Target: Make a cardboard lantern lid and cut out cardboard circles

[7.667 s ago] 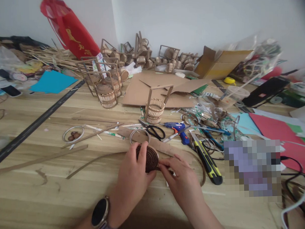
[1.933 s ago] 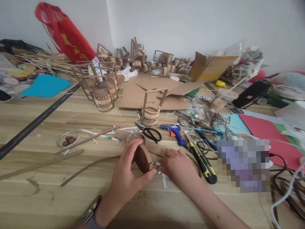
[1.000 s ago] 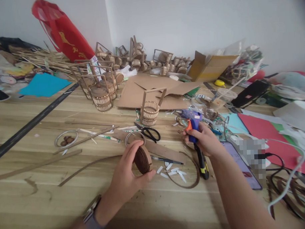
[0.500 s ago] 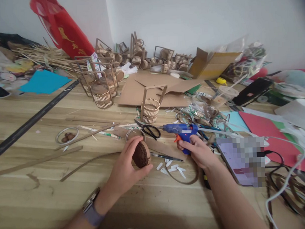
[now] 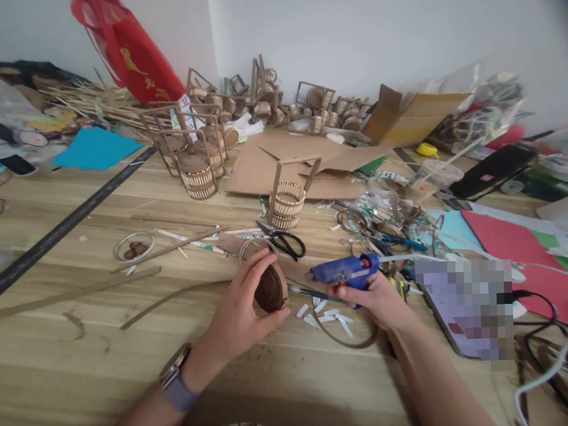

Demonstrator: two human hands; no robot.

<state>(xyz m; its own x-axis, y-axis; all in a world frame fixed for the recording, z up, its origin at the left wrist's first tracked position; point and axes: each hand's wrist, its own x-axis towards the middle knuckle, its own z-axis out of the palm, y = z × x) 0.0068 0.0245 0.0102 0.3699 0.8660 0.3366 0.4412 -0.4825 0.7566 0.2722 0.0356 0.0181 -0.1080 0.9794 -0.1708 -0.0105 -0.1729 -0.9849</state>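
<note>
My left hand (image 5: 243, 304) grips a round brown coil (image 5: 272, 288) by its edge, with the fingers on top and the thumb below; the coil's ridged face is turned to the right. In my right hand (image 5: 377, 297) is a blue glue gun (image 5: 344, 271), its nozzle pointing left toward the coil without touching it. Small white strips (image 5: 332, 316) and a dark pen (image 5: 315, 292) lie between the hands. Black scissors (image 5: 287, 243) rest just beyond the coil, in front of a small slatted bucket (image 5: 287, 206) with a tall handle.
Several slatted buckets (image 5: 199, 175) stand at the back left near a cardboard sheet (image 5: 249, 171). A long black bar (image 5: 74, 214) crosses the left side. Near my right forearm lies a phone-like device (image 5: 455, 319) with cables. A wire ring (image 5: 145, 236) encircles brown balls.
The glue gun in my right hand has dropped lower and tilted, its nozzle now nearer the coil's height. The whole view has shifted slightly. My left hand keeps its hold on the coil.
</note>
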